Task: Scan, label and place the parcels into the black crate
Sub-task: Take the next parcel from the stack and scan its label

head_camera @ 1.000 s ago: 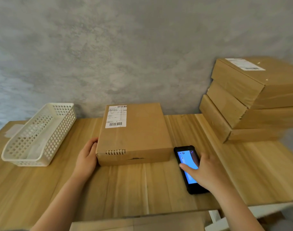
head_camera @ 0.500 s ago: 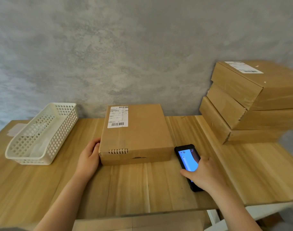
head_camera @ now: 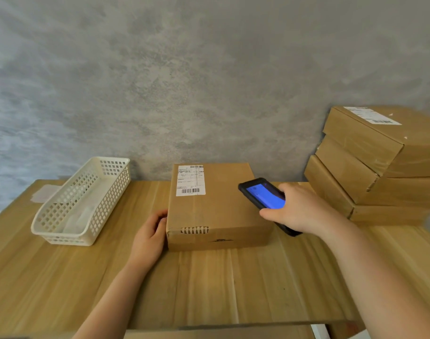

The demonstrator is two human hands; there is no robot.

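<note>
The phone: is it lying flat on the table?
No: the right hand holds the phone raised above the parcel.

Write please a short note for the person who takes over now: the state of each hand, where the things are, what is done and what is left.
Left hand: rests against the left side of the parcel on the table.
Right hand: grip on the phone, held above the parcel's right side, screen lit.
Three more parcels are stacked at the right. A white basket is at the left. The black crate is not in view.
Done: the parcel lies with its label up.
Left: scan it, label it, put it in the crate, then do the stack.
</note>
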